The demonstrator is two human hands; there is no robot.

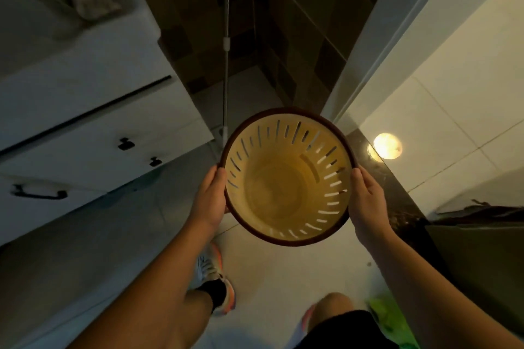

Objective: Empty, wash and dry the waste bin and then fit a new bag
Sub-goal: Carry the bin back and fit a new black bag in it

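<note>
Both hands, left hand (211,198) and right hand (365,201), grip the upright waste bin (286,178), mouth up.

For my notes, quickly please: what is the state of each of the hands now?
Left hand: grips the left rim of the waste bin.
Right hand: grips the right rim of the same bin.

Both forearms are seen bare, with no sleeves, watch or rings. Left hand (210,199) and right hand (365,198) are ungloved. Black shorts (347,326) are worn. A black ankle sock (214,293) and a white trainer (211,266) with orange trim are worn on the left foot.
</note>
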